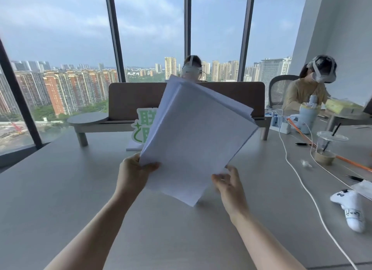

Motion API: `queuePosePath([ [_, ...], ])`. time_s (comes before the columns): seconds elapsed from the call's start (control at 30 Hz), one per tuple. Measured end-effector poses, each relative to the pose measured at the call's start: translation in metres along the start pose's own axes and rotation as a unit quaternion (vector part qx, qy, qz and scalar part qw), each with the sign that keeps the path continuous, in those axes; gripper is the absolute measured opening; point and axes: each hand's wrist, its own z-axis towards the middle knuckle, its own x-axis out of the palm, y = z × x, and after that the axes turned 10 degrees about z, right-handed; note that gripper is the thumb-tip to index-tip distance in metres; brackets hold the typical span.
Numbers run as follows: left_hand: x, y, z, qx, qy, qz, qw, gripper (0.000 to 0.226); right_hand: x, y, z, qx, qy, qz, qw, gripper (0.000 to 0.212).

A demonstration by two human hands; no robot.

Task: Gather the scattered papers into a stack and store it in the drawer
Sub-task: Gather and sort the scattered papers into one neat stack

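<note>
Papers gathered, stack not yet squared

Papers (197,140) are up off the counter (60,189), held as a loose, tilted stack in front of the person. The sheets are fanned at the upper right edge, so the corners do not line up. The left hand (133,174) grips the lower left edge, thumb on the front face and fingers behind, which carries the whole weight. The right hand (229,184) is just beside the lower right edge with its fingers spread and relaxed, holding nothing; whether a fingertip touches the sheets cannot be told, as it is blurred. Judging by that pose, it is placed to tap or steady the loose side so the sheets fall into line.

Behind the stack a green and white sign (143,124) stands on a white sheet or pad (133,147), possibly one more paper to collect. To the right lie a white cable (302,185), a plastic cup (327,147) and a white controller (351,208), all well apart from the stack.

No drawer is in view, so storing seems some way off; the stack likely needs squaring first, or sheets could slip out on the way
</note>
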Motion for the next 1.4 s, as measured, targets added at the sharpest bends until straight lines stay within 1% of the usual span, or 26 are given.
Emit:
queuePosePath([
  [0.03,-0.007,-0.006,0.006,0.010,-0.005,0.037,0.999,0.026,-0.001,0.002,0.002,0.002,-0.023,0.006,1.000,0.050],
  [0.1,-0.018,-0.018,0.017,0.031,-0.009,0.122,0.992,0.017,-0.007,0.008,0.006,-0.015,-0.079,-0.010,0.997,0.074],
  [0.17,-0.027,-0.030,0.023,0.057,-0.008,0.210,0.976,0.015,-0.014,0.015,0.009,-0.064,-0.132,-0.050,0.988,0.087],
  [0.23,-0.034,-0.042,0.028,0.095,-0.007,0.292,0.952,0.016,-0.019,0.025,0.009,-0.128,-0.153,-0.076,0.977,0.094],
  [0.27,-0.037,-0.047,0.030,0.116,-0.006,0.331,0.937,0.015,-0.020,0.031,0.009,-0.152,-0.149,-0.088,0.973,0.096],
  [0.33,-0.040,-0.056,0.031,0.155,0.004,0.407,0.900,0.013,-0.021,0.040,0.008,-0.173,-0.121,-0.107,0.972,0.098],
  [0.43,-0.038,-0.063,0.030,0.211,0.040,0.485,0.847,0.007,-0.021,0.044,0.007,-0.164,-0.065,-0.117,0.977,0.099],
  [0.53,-0.032,-0.063,0.028,0.240,0.075,0.521,0.816,0.021,-0.017,0.040,0.004,-0.147,-0.013,-0.094,0.985,0.092],
  [0.6,-0.028,-0.062,0.027,0.251,0.086,0.526,0.808,0.013,-0.016,0.035,0.004,-0.143,0.007,-0.068,0.987,0.084],
  [0.63,-0.026,-0.061,0.027,0.256,0.090,0.527,0.806,0.010,-0.017,0.032,0.004,-0.144,0.011,-0.058,0.988,0.078],
  [0.7,-0.024,-0.060,0.026,0.263,0.094,0.529,0.802,0.012,-0.017,0.027,0.005,-0.146,0.018,-0.045,0.988,0.067],
  [0.87,-0.025,-0.061,0.029,0.266,0.105,0.534,0.796,0.013,-0.018,0.030,0.008,-0.149,0.021,-0.029,0.988,0.047],
  [0.97,-0.026,-0.059,0.034,0.265,0.104,0.524,0.802,0.025,-0.022,0.030,0.014,-0.137,0.023,-0.036,0.990,0.039],
  [1.07,-0.032,-0.052,0.039,0.276,0.070,0.537,0.794,0.033,-0.025,0.029,0.017,-0.128,0.007,-0.051,0.990,0.027],
  [1.1,-0.036,-0.050,0.040,0.271,0.054,0.540,0.795,0.037,-0.026,0.029,0.018,-0.125,0.006,-0.054,0.991,0.024],
  [1.13,-0.040,-0.044,0.043,0.267,0.033,0.529,0.805,0.040,-0.026,0.028,0.019,-0.122,0.007,-0.057,0.991,0.022],
  [1.17,-0.044,-0.038,0.044,0.254,0.011,0.501,0.827,0.041,-0.026,0.028,0.019,-0.119,0.007,-0.060,0.991,0.020],
  [1.23,-0.052,-0.025,0.044,0.194,-0.015,0.390,0.900,0.043,-0.026,0.028,0.021,-0.116,0.009,-0.063,0.991,0.019],
  [1.27,-0.053,-0.014,0.046,0.150,-0.017,0.324,0.934,0.047,-0.026,0.028,0.021,-0.114,0.009,-0.062,0.991,0.018],
  [1.3,-0.053,-0.004,0.047,0.107,-0.012,0.268,0.957,0.056,-0.025,0.028,0.021,-0.115,0.009,-0.059,0.992,0.018],
  [1.33,-0.051,0.005,0.047,0.077,-0.003,0.216,0.973,0.067,-0.025,0.028,0.022,-0.116,0.009,-0.058,0.992,0.018],
  [1.4,-0.049,0.025,0.046,0.033,0.025,0.101,0.994,0.084,-0.025,0.027,0.021,-0.121,0.008,-0.058,0.991,0.019],
])
